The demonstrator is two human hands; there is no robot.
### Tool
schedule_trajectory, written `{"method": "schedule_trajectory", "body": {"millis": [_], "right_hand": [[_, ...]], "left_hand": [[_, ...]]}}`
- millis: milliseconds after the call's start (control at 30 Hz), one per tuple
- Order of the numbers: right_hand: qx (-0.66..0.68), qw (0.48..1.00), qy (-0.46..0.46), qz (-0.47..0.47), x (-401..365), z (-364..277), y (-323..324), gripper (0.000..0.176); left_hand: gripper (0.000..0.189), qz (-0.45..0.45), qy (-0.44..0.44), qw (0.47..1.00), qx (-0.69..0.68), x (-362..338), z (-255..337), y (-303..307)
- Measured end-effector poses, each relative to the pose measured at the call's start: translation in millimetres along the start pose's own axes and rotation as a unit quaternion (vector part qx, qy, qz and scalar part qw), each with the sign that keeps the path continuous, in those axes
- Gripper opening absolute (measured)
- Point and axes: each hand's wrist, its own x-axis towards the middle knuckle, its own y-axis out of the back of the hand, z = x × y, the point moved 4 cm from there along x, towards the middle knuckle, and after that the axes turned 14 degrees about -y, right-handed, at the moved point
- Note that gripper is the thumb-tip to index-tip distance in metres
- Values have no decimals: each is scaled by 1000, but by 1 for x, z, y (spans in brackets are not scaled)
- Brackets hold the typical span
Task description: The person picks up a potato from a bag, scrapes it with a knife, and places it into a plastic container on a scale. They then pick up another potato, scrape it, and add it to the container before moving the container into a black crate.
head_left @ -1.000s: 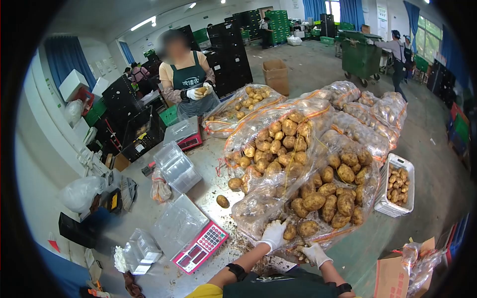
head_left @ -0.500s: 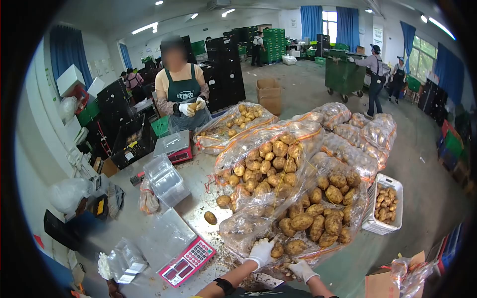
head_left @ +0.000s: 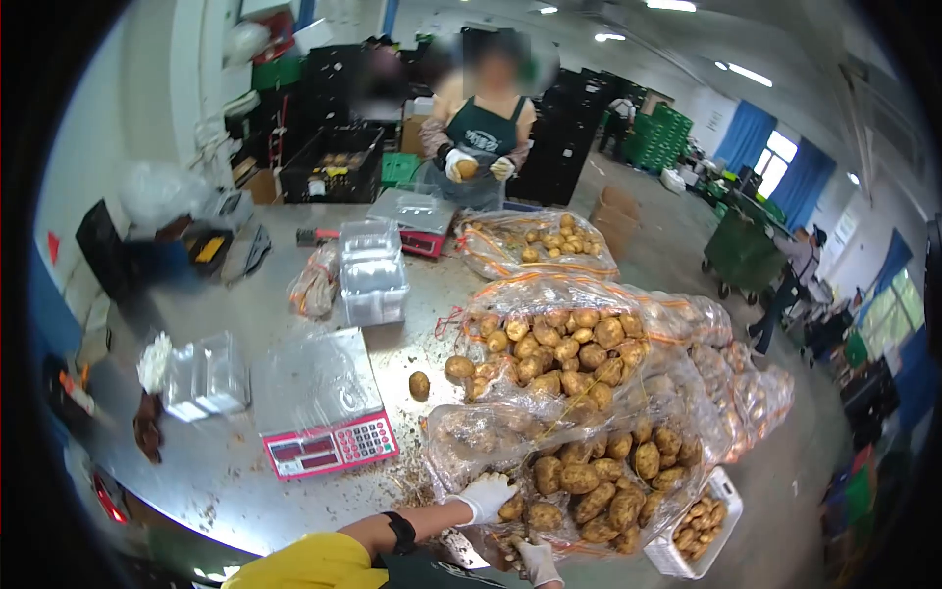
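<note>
My left hand, in a white glove, lies at the near left edge of an opened clear plastic bag of potatoes. Its fingers are stretched out, right beside a potato. Close to it, at the bag's near edge, is my right hand, also gloved. Its fingers are bent and look soiled; I cannot tell what is between them. Large brown potatoes fill the bag's opening. To the left, a pink-framed scale stands on the metal table, and one loose potato lies beyond it.
Another opened potato bag lies behind, with more full bags to the right. A white crate of potatoes stands low at the right. Clear plastic boxes are stacked on the table. Across it, a co-worker holds a potato beside a second scale.
The view has turned right and tilted, so the table and bags appear shifted and rotated. My hands stay at the bag's near edge. The co-worker's hands have moved apart, a potato in one.
</note>
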Motion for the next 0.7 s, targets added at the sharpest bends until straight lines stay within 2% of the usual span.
{"method": "schedule_trajectory", "body": {"millis": [100, 267, 533, 600, 700], "right_hand": [[-24, 999, 7, 31, -23, -12, -4, 21], [-43, 999, -3, -3, -3, -8, -4, 16], [-53, 999, -1, -3, -31, -24, -11, 17], [-35, 999, 23, -16, -5, -7, -8, 17], [-27, 999, 29, -11, -14, -12, -9, 17]], "left_hand": [[56, 0, 5, 1000, -21, -1, 0, -2], [60, -2, 7, 1000, -19, -2, 1, 4], [58, -3, 5, 999, -34, -5, 4, 10], [56, -10, -7, 1000, -15, -4, 4, 10], [58, -1, -13, 1000, -15, -4, 3, 7]]}}
